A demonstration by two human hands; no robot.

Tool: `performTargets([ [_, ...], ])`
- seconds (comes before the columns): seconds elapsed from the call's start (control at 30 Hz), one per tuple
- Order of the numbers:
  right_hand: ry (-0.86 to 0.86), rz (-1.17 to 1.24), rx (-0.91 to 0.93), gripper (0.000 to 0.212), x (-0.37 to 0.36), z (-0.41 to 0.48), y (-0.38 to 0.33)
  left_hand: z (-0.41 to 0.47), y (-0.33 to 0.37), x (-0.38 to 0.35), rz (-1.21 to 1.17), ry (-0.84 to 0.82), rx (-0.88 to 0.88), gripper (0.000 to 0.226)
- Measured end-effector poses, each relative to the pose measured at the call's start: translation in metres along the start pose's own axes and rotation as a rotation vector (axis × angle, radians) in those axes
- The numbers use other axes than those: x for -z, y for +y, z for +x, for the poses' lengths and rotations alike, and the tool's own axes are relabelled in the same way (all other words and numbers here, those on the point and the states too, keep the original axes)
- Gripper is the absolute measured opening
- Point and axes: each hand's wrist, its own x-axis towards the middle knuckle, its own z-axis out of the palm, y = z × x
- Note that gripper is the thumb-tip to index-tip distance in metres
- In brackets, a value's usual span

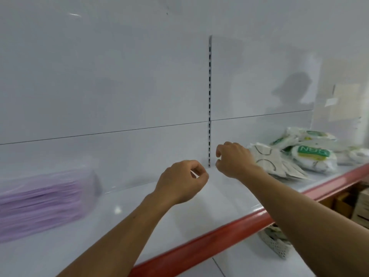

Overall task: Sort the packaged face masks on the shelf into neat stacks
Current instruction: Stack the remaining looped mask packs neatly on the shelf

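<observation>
White shelf (139, 206) with red front edge (219, 234) is viewed from above and in front. Both bare forearms are extended over it.

Left hand (180, 181): held above the bare middle of the shelf, back uppermost. Fingers are curled in toward the thumb so that the tips nearly meet. Nothing is seen gripped; only a pale sliver shows through the ring of finger and thumb.

Right hand (234, 158): held further back, near the foot of the slotted upright (209, 100) in the back panel (99, 86). Fingers are half-curled like a claw, with a gap left between thumb and fingertips. Nothing is held. The hand is seen just beside the flat white packs (267, 158); whether they are touched cannot be told.

Packaged masks are found in two places, well apart. At the left end, a stack of purple masks (40, 202) is kept in clear wrapping, blurred in this view. At the right end, the flat white packs, marked with curved dark lines, are fanned untidily. Behind and beside them a loose pile of white-and-green packs (307, 154) is heaped at mixed angles.

A pale paper sheet (345, 102) is fixed to the right-hand side wall. Below the shelf edge, a white mesh basket (277, 244) and brown cartons (361, 206) are partly seen.
</observation>
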Motion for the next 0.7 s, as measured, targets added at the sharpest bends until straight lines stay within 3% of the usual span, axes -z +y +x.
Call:
performTargets([
  [0.2, 0.029, 0.066, -0.111, 0.031, -0.003, 0.003, 0.125, 0.051, 0.061, -0.087, -0.088, -0.076, 0.026, 0.011],
  [0.33, 0.0, 0.113, -0.194, 0.041, -0.02, -0.002, 0.186, 0.085, 0.082, -0.133, -0.148, -0.039, 0.092, 0.043],
  [0.43, -0.057, 0.228, -0.216, 0.042, -0.039, -0.007, 0.21, 0.106, 0.09, -0.152, -0.315, -0.013, 0.228, 0.061],
  [0.57, -0.01, 0.351, -0.228, 0.042, -0.06, -0.018, 0.219, 0.133, 0.095, -0.168, -0.51, -0.028, 0.416, 0.062],
  [0.7, 0.046, 0.341, -0.213, 0.044, -0.067, -0.019, 0.222, 0.15, 0.099, -0.186, -0.511, -0.032, 0.426, 0.063],
])
